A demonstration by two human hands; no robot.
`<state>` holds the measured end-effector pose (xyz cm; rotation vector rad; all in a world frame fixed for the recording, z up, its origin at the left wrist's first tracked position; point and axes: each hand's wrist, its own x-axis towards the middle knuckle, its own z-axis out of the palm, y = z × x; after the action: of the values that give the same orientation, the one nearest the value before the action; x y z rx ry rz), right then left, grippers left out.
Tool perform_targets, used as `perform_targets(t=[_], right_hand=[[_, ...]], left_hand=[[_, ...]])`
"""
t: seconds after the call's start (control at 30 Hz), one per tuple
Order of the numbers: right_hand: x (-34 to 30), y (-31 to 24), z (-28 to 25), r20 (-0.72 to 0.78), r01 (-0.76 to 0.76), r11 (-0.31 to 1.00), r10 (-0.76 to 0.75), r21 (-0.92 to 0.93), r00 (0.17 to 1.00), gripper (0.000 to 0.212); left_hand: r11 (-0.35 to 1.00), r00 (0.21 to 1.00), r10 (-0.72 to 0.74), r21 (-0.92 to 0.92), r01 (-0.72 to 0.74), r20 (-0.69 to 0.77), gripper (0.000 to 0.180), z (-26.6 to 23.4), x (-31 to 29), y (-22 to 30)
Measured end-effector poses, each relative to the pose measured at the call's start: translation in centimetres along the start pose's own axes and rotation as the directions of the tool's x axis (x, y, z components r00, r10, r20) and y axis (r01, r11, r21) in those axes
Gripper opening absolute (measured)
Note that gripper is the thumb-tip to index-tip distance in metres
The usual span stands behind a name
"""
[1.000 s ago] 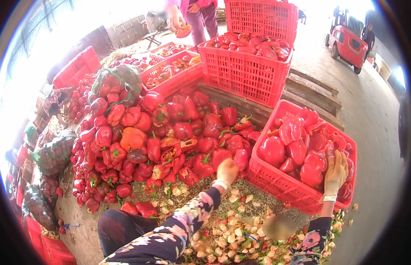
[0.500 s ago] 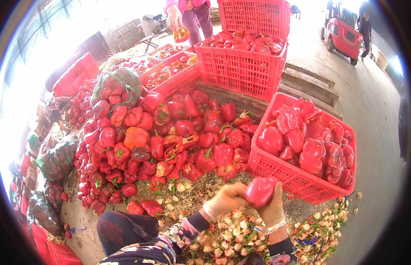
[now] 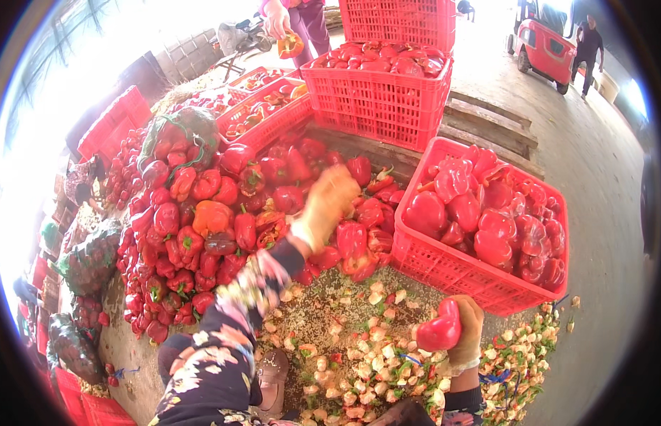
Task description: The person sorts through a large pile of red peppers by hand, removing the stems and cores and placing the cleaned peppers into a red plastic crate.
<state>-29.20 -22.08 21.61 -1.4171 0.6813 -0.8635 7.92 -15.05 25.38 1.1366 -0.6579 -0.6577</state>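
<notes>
Peppers (image 3: 352, 238) — partly behind left hand (image 3: 330, 199)

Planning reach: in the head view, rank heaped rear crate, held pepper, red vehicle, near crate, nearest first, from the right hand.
1. Held pepper: in the right hand.
2. Near crate: just ahead.
3. Heaped rear crate: behind, leftward.
4. Red vehicle: background, upper right.

The floor (image 3: 593, 170) is grey. A wood pallet (image 3: 488, 128) lies on it. At the back left is a wall (image 3: 192, 58) of blocks. White light (image 3: 57, 106) fills the far left. A red cart (image 3: 545, 51) stands far off, right.
</notes>
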Motion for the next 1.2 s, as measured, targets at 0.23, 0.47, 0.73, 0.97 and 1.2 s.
perform_targets(t=[0.23,0.47,0.73,0.97,1.2], right_hand=[[1.0,1.8,-1.3,0.013,0.114,0.966,-0.114,-0.232,0.993,0.006],[3.4,0.1,-0.3,0.126,0.35,0.75,-0.341,-0.561,0.932,0.015],[2.5,2.2,-0.8,0.079,0.1,0.928,-0.076,-0.359,0.994,0.015],[4.7,2.4,5.6,0.235,0.019,0.967,0.043,-0.256,0.971,0.024],[-2.7,20.7,5.5,0.127,-0.135,0.915,0.196,-0.381,0.972,0.021]], left_hand=[[0.936,0.908,0.343,0.175,-0.307,-0.242,0.083,-6.1,17.7,13.1],[0.92,0.811,0.31,-0.057,-0.387,-0.497,0.061,-8.8,28.9,15.7],[-0.037,0.796,0.561,0.968,-0.249,0.226,0.016,-9.8,20.0,6.8],[0.847,0.853,-0.52,-0.102,0.522,0.05,0.022,-0.8,-2.1,0.4],[0.781,0.789,-0.613,0.172,0.6,0.03,0.035,1.6,-11.3,-6.7]])
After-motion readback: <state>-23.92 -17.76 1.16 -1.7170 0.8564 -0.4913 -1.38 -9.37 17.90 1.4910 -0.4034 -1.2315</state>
